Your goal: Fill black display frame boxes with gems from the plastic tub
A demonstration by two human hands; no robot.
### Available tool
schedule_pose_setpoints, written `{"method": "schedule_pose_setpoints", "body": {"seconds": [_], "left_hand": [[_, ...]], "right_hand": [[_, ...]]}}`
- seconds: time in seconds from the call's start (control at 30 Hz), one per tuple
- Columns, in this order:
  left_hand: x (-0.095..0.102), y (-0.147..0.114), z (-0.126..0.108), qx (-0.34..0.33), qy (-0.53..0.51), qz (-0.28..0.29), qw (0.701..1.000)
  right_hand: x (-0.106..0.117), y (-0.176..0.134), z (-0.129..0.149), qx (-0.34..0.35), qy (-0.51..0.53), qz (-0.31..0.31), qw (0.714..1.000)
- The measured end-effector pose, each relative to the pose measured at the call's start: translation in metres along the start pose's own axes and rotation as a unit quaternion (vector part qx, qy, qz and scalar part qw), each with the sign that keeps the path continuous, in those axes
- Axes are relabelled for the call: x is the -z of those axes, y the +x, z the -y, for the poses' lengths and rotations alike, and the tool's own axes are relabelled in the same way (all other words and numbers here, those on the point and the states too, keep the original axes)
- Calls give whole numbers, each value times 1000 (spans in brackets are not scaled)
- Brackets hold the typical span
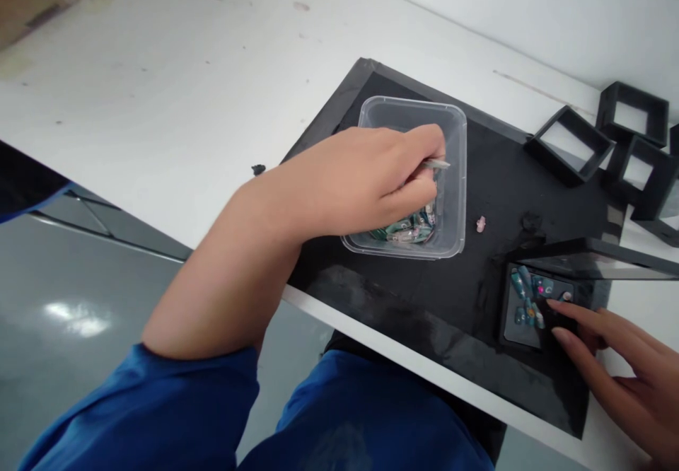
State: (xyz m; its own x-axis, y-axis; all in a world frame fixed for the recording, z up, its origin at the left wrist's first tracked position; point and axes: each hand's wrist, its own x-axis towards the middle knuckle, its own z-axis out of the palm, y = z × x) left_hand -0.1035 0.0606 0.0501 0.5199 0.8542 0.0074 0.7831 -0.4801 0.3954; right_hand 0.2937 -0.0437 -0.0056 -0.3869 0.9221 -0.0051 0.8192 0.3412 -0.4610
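Note:
My left hand (390,177) reaches over a clear plastic tub (456,195), its fingers curled and pressed together. Between thumb and finger a pale, narrow, pointed piece (438,165) sticks out; its kind is not plain. Below the hand, teal and glittery press-on nails (406,232) lie in the tub, partly hidden. My right hand (620,361) is at a small black case (523,333), thumb and forefinger apart at its near right side. Inside the case are several teal press-on nails (523,288) with coloured decorations. Its lid (594,259) with a see-through window stands raised.
Tub and case stand on a black mat (424,294) on a white table (185,96). A small pink piece (480,224) lies between them. Several black open frames (570,146) are grouped at the back right. A black scrap (258,170) lies left of the mat.

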Motion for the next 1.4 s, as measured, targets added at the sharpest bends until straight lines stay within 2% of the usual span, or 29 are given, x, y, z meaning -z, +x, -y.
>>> {"method": "schedule_pose_setpoints", "body": {"seconds": [0.2,0.33,0.5,0.63,0.77,0.83,0.93,1.0,1.1,1.2,1.27,1.4], "left_hand": [[2,-1,-1,-17,-32,4,999],[2,0,-1,-24,-32,9,999],[3,1,-4,-28,-56,2,998],[4,-2,-8,-39,-141,-10,989],[5,-6,-14,-69,-266,-35,961],[5,-7,-19,-63,-320,-49,944],[5,-7,-31,-42,-409,-61,910],[3,-8,-43,-62,-482,-61,872],[-5,-10,-64,-128,-595,-30,793],[-21,-11,-90,-144,-693,25,706],[-36,-9,-108,-161,-729,57,662],[-71,-3,-136,-167,-748,104,634]], "right_hand": [[-1,0,-1,20,-24,-14,999],[-1,0,-1,1,-16,-5,1000],[-1,0,-1,11,-24,-5,1000],[-1,2,2,8,-6,-5,1000],[2,5,7,21,-2,-10,1000],[2,6,7,21,1,-12,1000],[1,7,7,28,14,-19,999],[1,8,8,50,21,-36,998],[4,11,14,103,48,-62,992],[7,12,22,145,91,-84,982],[6,11,24,154,121,-109,974],[1,6,23,159,188,-171,954]]}}
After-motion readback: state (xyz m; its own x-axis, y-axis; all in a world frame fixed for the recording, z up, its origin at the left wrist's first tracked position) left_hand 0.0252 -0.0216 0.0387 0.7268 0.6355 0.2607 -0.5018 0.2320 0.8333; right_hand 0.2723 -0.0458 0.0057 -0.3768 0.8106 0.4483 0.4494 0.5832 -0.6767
